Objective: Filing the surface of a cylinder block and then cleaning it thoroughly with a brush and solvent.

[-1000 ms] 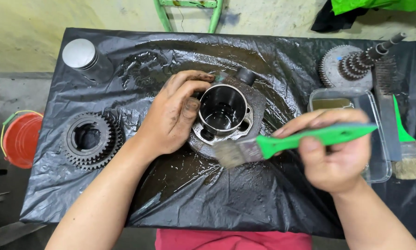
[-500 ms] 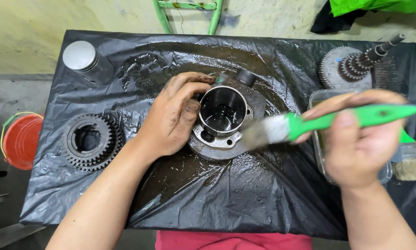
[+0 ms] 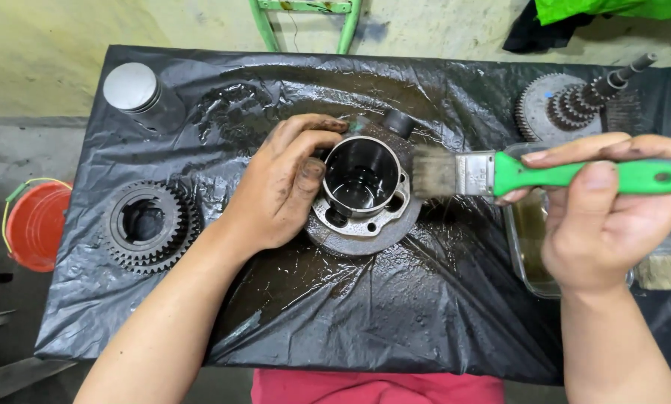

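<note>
The clear rectangular plastic tray of murky liquid [image 3: 528, 247] is largely covered by the right hand [image 3: 604, 217], and the green handle's end is cut off at the frame edge. The grey metal cylinder with bolt flange [image 3: 361, 196] is steadied at mid-sheet by the left hand [image 3: 279, 187], fingers wrapped on its left rim. The green-handled flat paintbrush [image 3: 500, 173] is gripped closed, bristles just right of the cylinder. A dark toothed gear ring [image 3: 150, 224] lies well left of it on the black plastic sheet [image 3: 395, 314]
</note>
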